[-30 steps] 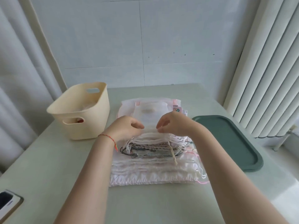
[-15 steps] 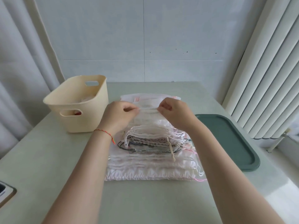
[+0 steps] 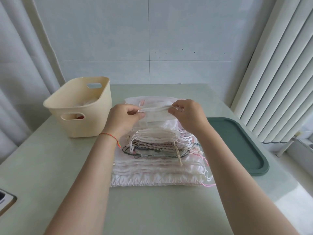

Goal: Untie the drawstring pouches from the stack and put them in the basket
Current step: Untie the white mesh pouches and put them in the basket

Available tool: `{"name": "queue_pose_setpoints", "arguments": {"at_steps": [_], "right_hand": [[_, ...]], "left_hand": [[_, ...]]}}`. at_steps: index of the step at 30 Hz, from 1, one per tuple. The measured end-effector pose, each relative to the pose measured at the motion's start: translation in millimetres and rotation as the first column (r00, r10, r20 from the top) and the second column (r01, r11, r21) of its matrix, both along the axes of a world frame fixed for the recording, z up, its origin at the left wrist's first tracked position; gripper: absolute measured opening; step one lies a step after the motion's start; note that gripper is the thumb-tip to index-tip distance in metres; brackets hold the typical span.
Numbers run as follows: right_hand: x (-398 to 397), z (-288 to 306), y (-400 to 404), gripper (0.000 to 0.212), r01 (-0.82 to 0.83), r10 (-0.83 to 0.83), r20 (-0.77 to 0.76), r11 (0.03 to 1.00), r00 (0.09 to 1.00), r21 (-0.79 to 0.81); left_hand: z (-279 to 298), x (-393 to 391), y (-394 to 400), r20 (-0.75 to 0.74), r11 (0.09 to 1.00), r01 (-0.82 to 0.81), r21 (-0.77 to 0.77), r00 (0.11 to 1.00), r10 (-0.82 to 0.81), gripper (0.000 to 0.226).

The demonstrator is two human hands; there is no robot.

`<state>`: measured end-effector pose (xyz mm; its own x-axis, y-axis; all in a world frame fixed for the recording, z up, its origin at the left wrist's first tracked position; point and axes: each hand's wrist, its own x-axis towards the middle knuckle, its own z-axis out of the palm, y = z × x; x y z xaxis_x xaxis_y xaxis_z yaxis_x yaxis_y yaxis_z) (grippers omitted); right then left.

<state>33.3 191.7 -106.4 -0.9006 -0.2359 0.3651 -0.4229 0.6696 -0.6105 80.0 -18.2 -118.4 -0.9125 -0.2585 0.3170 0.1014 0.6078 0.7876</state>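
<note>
Both hands, left hand [image 3: 124, 116] and right hand [image 3: 188, 114], pinch the gathered top of a sheer white pouch [image 3: 156, 113], stretched above the stack [image 3: 159, 160].

One cream basket [image 3: 79, 114] stands near the counter's [image 3: 50, 167] far left corner, and one dark green tray [image 3: 240, 146] lies along its right edge. One stack of drawstring pouches [image 3: 159, 160] sits at the middle of the counter, its layers too many and too overlapped to count exactly, with one white pouch [image 3: 156, 113] lifted above it between two hands, the left hand [image 3: 122, 119] and the right hand [image 3: 189, 116]. One bracelet [image 3: 111, 137] circles the left wrist, and one device [image 3: 5, 200] shows partly at the near left edge.
</note>
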Motion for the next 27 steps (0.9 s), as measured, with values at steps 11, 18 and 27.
{"name": "queue_pose_setpoints", "arguments": {"at_steps": [11,18,27], "right_hand": [[-7.9,4.6,15.7,0.032,0.123,-0.113,0.111,0.989,0.987,-0.080],[-8.3,6.9,19.2,0.039,0.244,-0.060,0.385,0.859,0.921,-0.449],[-15.7,4.6,31.8,0.027,0.500,0.120,0.574,0.370,0.810,-0.783]], "left_hand": [[-7.5,-6.6,-15.5,0.063,0.995,-0.092,-0.045,0.993,0.095,0.010],[-4.9,-3.2,-15.4,0.165,0.995,-0.029,-0.093,0.985,0.044,0.038],[3.0,-1.8,-22.5,0.068,0.323,0.035,0.946,0.950,-0.303,0.034]]}}
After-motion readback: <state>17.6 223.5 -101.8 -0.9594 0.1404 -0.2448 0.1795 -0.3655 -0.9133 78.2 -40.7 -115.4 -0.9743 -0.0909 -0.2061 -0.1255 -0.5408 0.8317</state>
